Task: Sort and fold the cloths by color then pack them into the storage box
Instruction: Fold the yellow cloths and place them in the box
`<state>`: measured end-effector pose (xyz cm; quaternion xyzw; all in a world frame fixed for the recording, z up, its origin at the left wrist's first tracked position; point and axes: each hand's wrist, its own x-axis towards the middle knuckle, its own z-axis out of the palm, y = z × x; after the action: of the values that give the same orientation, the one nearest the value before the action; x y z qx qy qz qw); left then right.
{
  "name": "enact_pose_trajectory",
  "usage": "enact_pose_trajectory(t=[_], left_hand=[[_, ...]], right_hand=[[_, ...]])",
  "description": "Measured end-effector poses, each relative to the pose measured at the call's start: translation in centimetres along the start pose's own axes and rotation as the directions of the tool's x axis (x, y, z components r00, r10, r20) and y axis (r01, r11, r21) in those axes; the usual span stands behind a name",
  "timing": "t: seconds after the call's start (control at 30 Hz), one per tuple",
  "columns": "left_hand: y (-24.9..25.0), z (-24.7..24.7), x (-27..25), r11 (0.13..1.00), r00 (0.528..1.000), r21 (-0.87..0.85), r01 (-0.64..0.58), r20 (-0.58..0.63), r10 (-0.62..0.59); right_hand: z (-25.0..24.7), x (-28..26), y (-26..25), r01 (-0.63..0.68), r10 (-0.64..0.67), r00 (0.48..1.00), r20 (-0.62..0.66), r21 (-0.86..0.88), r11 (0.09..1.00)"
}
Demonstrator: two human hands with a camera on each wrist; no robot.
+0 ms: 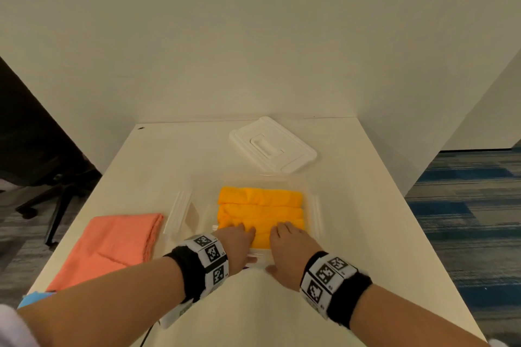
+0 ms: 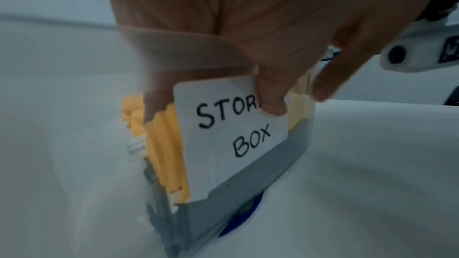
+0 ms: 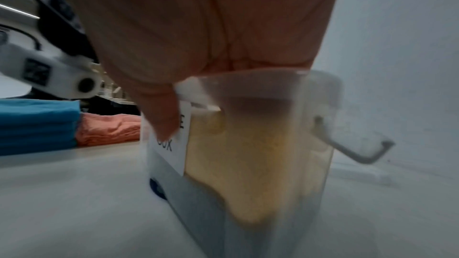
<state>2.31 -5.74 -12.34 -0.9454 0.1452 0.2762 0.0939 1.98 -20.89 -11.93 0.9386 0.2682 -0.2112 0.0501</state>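
Standing against white walls (striped blue carpet (image 1: 465, 205) beside), the white table (image 1: 366, 205) bears both flat-fingered hands.

A white table (image 1: 352, 205) stands pushed into a corner of plain cream walls (image 1: 253, 36). At nine o'clock a dark office chair base (image 1: 48, 200) sits on grey floor; at three o'clock lies blue striped carpet (image 1: 465, 220).

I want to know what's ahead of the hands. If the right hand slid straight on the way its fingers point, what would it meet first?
The right hand already lies on the yellow cloths in the storage box. Sliding on, it would cross them and probably meet the box's far wall.
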Motion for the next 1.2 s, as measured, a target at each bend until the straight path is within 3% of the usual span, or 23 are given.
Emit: enact_pose_trajectory(t=[0.07, 0.27, 0.53, 0.7, 0.83, 0.9, 0.97, 1.03, 1.13, 1.2], left_hand=[[0.0, 0.4, -0.1, 0.999, 0.999, -0.039, 0.013, -0.029, -0.014], [0.1, -0.3, 0.0, 0.999, 0.999, -0.032, 0.033, 0.012, -0.032], [-0.1, -0.9, 0.0, 0.998, 0.996, -0.037, 0.043, 0.08, -0.04], [-0.4, -0.8, -0.2, 0.988, 0.996, -0.151, 0.038, 0.08, -0.026], [-2.4, -2.6, -0.7, 0.872, 0.992, -0.481, 0.087, 0.122, -0.031], [-4.1, -4.0, -0.1, 0.784, 0.983, -0.6, 0.159, 0.019, -0.185], [-5.4, -5.0, 0.7, 0.75, 0.929, -0.606, 0.264, -0.049, -0.367], [-5.6, -5.3, 1.5, 0.731, 0.913, -0.586, 0.35, 0.038, -0.407], [-5.3, -5.1, 2.8, 0.653, 0.91, -0.639, 0.407, 0.221, -0.351], [-5.2, -5.2, 3.3, 0.634, 0.912, -0.657, 0.408, 0.264, -0.314]], right_hand=[[-0.3, 0.5, -0.2, -0.031, 0.031, 1.0, 0.003, -0.009, 0.999], [-2.4, 1.2, -1.1, -0.04, 0.044, 0.976, 0.211, -0.023, 0.999], [-3.2, 0.8, -0.4, -0.065, 0.051, 0.967, 0.249, 0.049, 0.997], [-3.1, 0.7, -0.5, -0.076, 0.057, 0.971, 0.232, 0.075, 0.994], [-2.7, 0.5, -0.6, -0.077, 0.057, 0.979, 0.195, 0.095, 0.992], [-2.3, 0.6, -0.6, -0.07, 0.051, 0.984, 0.172, 0.105, 0.992], [-2.0, 0.7, -0.6, -0.071, 0.053, 0.987, 0.154, 0.112, 0.991], [-1.7, 0.6, -0.6, -0.094, 0.079, 0.99, 0.119, 0.127, 0.987], [-1.1, 0.6, -0.5, -0.123, 0.12, 0.992, 0.029, 0.175, 0.977], [-0.6, 0.6, -0.6, -0.125, 0.132, 0.991, -0.03, 0.179, 0.976]])
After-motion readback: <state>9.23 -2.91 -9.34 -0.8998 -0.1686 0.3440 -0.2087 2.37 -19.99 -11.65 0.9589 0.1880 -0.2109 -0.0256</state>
